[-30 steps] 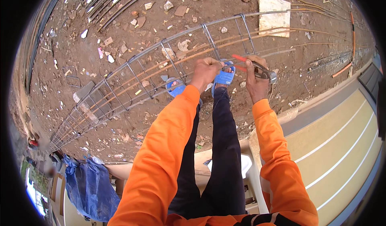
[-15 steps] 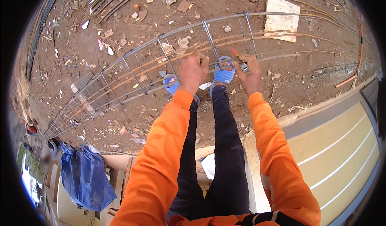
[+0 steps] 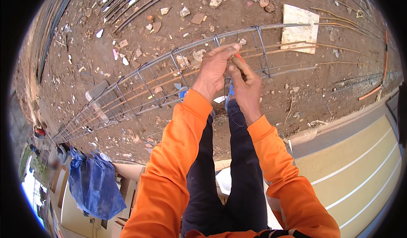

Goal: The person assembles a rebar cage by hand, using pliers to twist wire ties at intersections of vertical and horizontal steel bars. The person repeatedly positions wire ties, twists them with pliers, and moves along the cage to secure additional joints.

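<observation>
Fingers (image 3: 221,52) of our left hand (image 3: 207,75) bent inward, anything pinched hidden; our right hand (image 3: 247,87) gripped red-handled tool (image 3: 240,57); steel cage (image 3: 173,53) lay beneath, seemingly ringed along most length; work left, we couldn't tell.

Sleeves (image 3: 169,161) are orange, the trousers (image 3: 243,170) at six o'clock black, the tool handle (image 3: 239,56) at one red, the rebar cage (image 3: 139,71) at ten grey and rust-brown, the slab (image 3: 299,34) near two off-white, the tarpaulin (image 3: 95,185) at eight blue, and the panel (image 3: 360,164) at four white-striped tan.
</observation>
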### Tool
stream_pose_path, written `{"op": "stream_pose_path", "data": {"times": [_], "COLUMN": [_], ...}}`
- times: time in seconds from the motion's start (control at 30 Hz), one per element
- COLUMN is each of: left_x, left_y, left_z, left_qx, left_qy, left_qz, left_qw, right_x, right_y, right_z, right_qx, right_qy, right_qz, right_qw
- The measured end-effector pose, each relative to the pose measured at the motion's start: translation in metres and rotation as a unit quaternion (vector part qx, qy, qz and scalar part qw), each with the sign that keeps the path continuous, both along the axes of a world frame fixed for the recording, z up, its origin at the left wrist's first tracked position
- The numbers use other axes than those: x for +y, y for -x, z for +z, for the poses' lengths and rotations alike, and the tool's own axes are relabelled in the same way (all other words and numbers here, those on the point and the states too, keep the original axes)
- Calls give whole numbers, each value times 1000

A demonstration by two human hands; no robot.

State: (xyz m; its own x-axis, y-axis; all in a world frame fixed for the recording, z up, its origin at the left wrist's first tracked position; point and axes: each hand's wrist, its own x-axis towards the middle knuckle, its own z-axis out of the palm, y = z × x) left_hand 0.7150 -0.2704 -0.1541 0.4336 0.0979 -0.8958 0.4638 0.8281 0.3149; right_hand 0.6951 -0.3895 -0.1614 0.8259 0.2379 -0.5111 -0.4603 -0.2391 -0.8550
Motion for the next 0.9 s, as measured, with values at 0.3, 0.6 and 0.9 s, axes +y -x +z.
{"op": "stream_pose_path", "data": {"times": [0.3,0.6,0.9], "left_x": [-3,38,63], "left_y": [-21,-11,-36], "left_z": [-17,-93,-117], "left_qx": [138,90,113], "left_qy": [4,-477,-150], "left_qz": [-116,-433,-227], "left_qw": [984,759,956], "right_x": [25,33,35], "right_y": [-9,-46,-74], "right_z": [2,-34,-93], "right_qx": [185,295,293], "right_qy": [-57,20,118], "right_qz": [-210,-210,99], "right_qw": [958,932,944]}}
